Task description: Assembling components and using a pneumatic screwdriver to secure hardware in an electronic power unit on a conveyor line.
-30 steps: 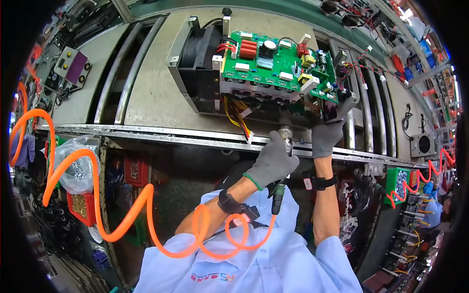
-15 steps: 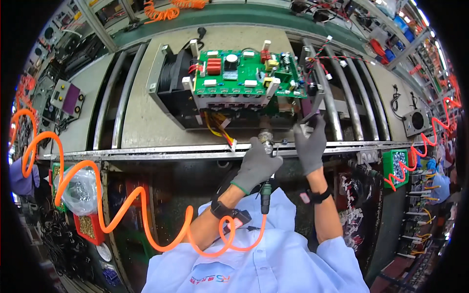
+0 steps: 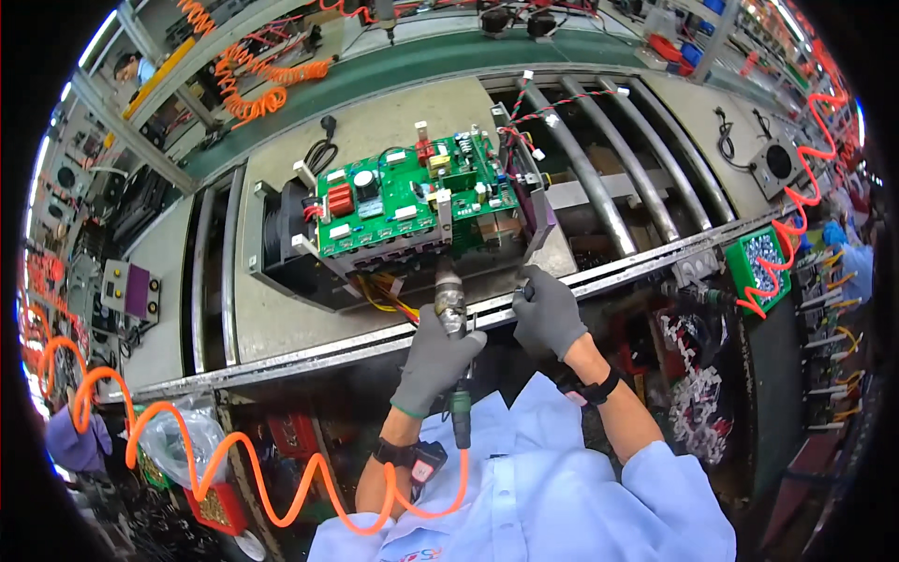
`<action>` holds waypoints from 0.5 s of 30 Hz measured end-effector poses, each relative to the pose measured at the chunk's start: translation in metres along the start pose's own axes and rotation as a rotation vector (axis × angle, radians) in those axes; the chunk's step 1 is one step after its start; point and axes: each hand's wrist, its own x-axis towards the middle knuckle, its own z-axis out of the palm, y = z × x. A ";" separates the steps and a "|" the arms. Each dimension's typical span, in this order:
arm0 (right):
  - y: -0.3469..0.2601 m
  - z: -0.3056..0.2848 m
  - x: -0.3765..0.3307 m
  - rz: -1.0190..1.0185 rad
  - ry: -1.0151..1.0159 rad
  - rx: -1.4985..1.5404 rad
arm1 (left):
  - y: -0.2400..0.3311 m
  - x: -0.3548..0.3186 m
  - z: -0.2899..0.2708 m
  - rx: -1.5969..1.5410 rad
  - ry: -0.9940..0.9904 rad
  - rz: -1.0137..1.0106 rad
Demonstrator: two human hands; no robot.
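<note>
My left hand (image 3: 435, 363), in a grey glove, is wrapped round an air screwdriver (image 3: 450, 298). The tool's nose points at the lower front of an open electronic unit, and I cannot tell whether the tip touches it. A green circuit board (image 3: 384, 214) with red, white and yellow parts tops the unit, and a black fan housing (image 3: 284, 229) sits at its left end. By the purple-edged end panel (image 3: 537, 217), my gloved right hand (image 3: 551, 317) is closed, with something small and dark at its fingertips. A bundle of coloured wires (image 3: 382, 292) hangs from the unit's front.
A coiled orange air hose (image 3: 253, 459) runs from the tool to the left. Metal rollers (image 3: 590, 178) lie either side of the board under the unit. A green screw bin (image 3: 760, 267) stands right, a red bin (image 3: 220, 510) lower left. Another unit (image 3: 129, 288) is farther left.
My view has turned, so the unit sits tilted and further left. My right hand has drawn back from the end panel towards me. My left hand still holds the screwdriver at the unit's front.
</note>
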 end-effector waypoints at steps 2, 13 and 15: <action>0.001 -0.004 0.002 0.003 0.041 0.027 | 0.006 -0.004 -0.005 -0.023 -0.022 -0.038; -0.015 -0.014 0.017 0.227 0.037 0.561 | -0.003 -0.009 -0.016 -0.081 -0.046 -0.089; -0.011 -0.001 0.020 0.290 0.052 0.801 | 0.003 -0.012 -0.013 -0.066 -0.071 -0.088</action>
